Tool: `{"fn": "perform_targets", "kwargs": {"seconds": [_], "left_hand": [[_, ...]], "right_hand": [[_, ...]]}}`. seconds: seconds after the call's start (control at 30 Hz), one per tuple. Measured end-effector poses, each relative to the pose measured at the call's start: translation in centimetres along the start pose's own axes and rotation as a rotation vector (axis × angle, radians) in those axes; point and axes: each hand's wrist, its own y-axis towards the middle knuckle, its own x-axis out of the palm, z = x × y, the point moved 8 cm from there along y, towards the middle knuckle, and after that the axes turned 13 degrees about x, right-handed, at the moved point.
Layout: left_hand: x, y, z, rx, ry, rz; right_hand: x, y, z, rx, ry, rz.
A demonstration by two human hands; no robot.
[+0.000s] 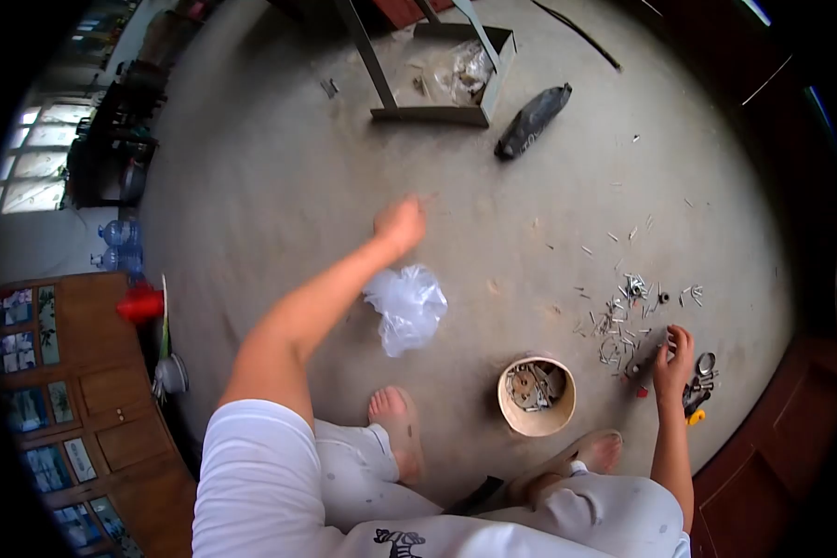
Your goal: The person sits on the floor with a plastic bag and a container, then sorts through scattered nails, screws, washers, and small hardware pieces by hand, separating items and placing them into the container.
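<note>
My left hand point(400, 224) reaches forward over the floor with its fingers closed. A thin, small thing seems to stick out at the fingertips, too blurred to name. Nearer to me lies a crumpled clear plastic bag point(406, 309), apart from the hand. My right hand point(674, 365) is low at the right, fingers curled but apart, with nothing visible in them. It is beside a scattered pile of screws and nails point(614, 321). A round metal ring point(706, 363) and dark small parts lie just right of it. A round tub point(537, 397) holding mixed metal hardware stands between my hands, near my feet.
A metal-framed stand point(430, 114) with plastic bags in its base is ahead, beside a dark wrapped bundle point(532, 122). A wooden cabinet point(112, 400), a red object point(140, 302) and water bottles point(121, 244) are at the left. Dark wooden furniture point(763, 465) borders the right.
</note>
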Motion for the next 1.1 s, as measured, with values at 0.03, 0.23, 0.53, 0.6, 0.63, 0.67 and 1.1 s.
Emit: {"fn": "perform_targets", "kwargs": {"seconds": [0.03, 0.23, 0.53, 0.6, 0.63, 0.67, 1.1], "left_hand": [[-0.6, 0.8, 0.4, 0.008, 0.031, 0.039], [0.7, 1.6, 0.6, 0.113, -0.012, 0.276], [-1.5, 3.0, -6.7, -0.095, -0.187, 0.606], [-1.9, 2.1, -2.1, 0.295, 0.08, 0.543], [-1.6, 1.1, 0.5, 0.489, 0.214, 0.504], [-0.7, 1.1, 1.2, 0.453, 0.078, 0.357], [3.2, 3.2, 3.9, 0.309, -0.173, 0.284]], "right_hand": [[-0.1, -0.1, -0.7, -0.025, -0.018, -0.007], [-0.5, -0.6, -1.3, -0.001, 0.048, 0.01], [0.3, -1.4, -1.4, 0.057, 0.089, -0.027], [0.4, -1.4, -1.8, 0.075, 0.106, -0.041], [0.6, -1.3, -1.9, 0.083, 0.1, -0.045], [0.7, -1.3, -1.9, 0.092, 0.093, -0.049], [1.2, -1.8, -1.4, 0.073, 0.106, -0.055]]}}
